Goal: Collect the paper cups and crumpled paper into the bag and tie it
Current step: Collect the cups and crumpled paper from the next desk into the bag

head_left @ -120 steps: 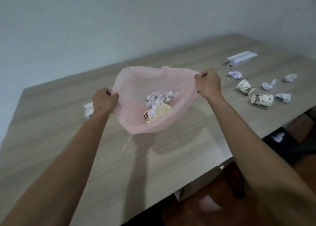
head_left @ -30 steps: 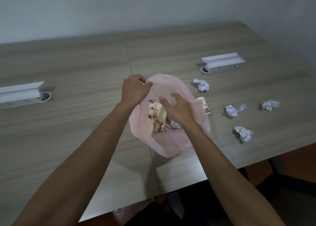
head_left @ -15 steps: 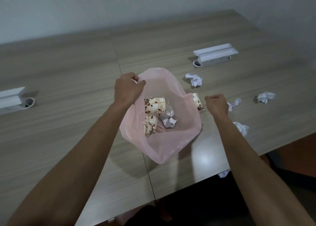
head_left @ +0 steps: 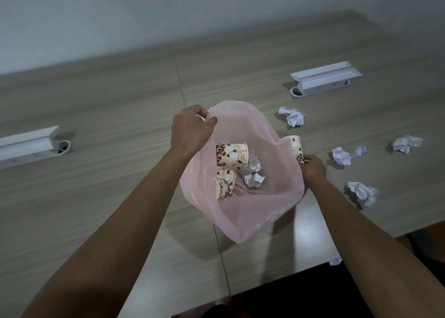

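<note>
A pink plastic bag (head_left: pixel 252 211) hangs open over the table, and my left hand (head_left: pixel 190 129) grips its rim at the upper left. Inside lie two coffee-bean paper cups (head_left: pixel 232 154) (head_left: pixel 225 185) and a crumpled paper (head_left: pixel 252 174). Just outside the bag's right side lies another paper cup (head_left: pixel 296 146); my right hand (head_left: pixel 313 167) grips its near end. Several crumpled papers lie on the table to the right: one at the back (head_left: pixel 292 116), one beside my right hand (head_left: pixel 344 155), one further right (head_left: pixel 405 144) and one nearer me (head_left: pixel 362 192).
The wooden table (head_left: pixel 108 173) carries two white cable boxes, one at the left (head_left: pixel 29 144) and one at the back right (head_left: pixel 325 78). The table's front edge runs close below the bag. A scrap of paper (head_left: pixel 335 261) lies on the floor below.
My right hand left the inside of the bag, swung out to the right and took hold of the cup lying beside the bag. My left hand kept its grip on the rim.
</note>
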Demonstrator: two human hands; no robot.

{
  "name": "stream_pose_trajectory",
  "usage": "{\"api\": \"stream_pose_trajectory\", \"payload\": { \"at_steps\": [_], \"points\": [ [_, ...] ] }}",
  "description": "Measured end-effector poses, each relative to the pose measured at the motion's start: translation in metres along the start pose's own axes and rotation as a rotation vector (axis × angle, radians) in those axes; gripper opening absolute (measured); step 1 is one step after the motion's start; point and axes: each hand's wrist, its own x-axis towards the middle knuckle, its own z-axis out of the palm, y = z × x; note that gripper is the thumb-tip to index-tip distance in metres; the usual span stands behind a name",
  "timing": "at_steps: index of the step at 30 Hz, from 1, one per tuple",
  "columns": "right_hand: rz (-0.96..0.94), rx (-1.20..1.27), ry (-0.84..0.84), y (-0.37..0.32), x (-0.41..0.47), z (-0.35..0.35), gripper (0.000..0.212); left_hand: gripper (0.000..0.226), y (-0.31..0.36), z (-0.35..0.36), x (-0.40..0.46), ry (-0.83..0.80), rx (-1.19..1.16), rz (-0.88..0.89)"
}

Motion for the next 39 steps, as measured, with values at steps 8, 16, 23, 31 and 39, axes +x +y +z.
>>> {"api": "stream_pose_trajectory", "payload": {
  "at_steps": [8, 16, 23, 31, 39],
  "points": [
    [-0.128, 0.770, 0.090, -0.071, -0.066, -0.076, 0.050, 0.007, -0.007, -0.010, 0.009, 0.018, -0.054, -0.079],
    [-0.635, -0.032, -0.109, -0.094, -0.140, -0.064, 0.063, 0.009, -0.013, -0.009, 0.017, 0.033, -0.075, -0.100],
    [-0.634, -0.212, 0.141, -0.056, -0.141, -0.032, 0.079, 0.009, -0.014, -0.009, 0.018, 0.019, -0.072, -0.097],
    [-0.164, 0.013, 0.108, -0.052, -0.136, -0.049, 0.014, 0.011, -0.013, -0.015, 0.021, 0.032, -0.080, -0.114],
    [-0.258, 0.198, 0.280, -0.106, -0.119, -0.092, 0.006, 0.021, 0.013, -0.029, 0.041, 0.007, 0.096, 0.048]
  ]
}}
